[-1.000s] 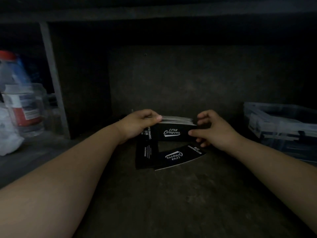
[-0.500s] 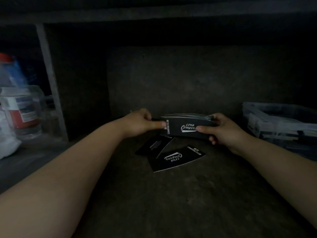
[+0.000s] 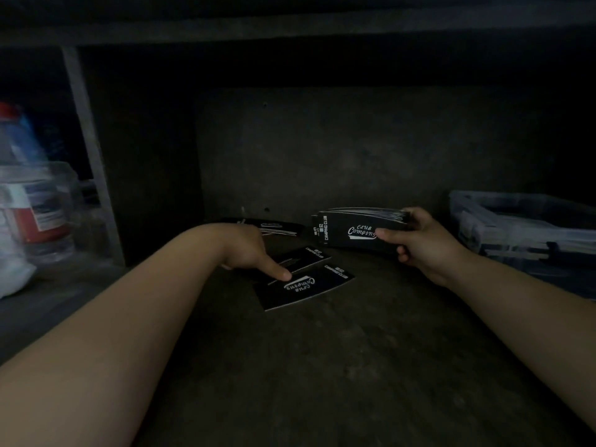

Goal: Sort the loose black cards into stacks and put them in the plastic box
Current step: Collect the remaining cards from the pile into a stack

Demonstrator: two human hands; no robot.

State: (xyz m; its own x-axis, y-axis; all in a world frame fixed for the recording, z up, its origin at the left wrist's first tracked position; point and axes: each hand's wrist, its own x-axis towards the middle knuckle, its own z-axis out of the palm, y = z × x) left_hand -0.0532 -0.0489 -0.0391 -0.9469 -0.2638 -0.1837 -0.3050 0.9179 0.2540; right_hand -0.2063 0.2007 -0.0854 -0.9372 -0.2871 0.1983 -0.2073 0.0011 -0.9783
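Right hand (image 3: pixel 423 245) round card stack (image 3: pixel 350 233); plastic box (image 3: pixel 503 232) dim, cut off

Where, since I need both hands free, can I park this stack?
Free: the shelf floor between your forearms, nearer than the loose cards. Crowded: around the left hand, the back cards, and by the plastic box at right.

Very dim, underexposed scene; far recesses fall into black shadow. Wide-angle bending shows at the edges, and the left side is blurred.
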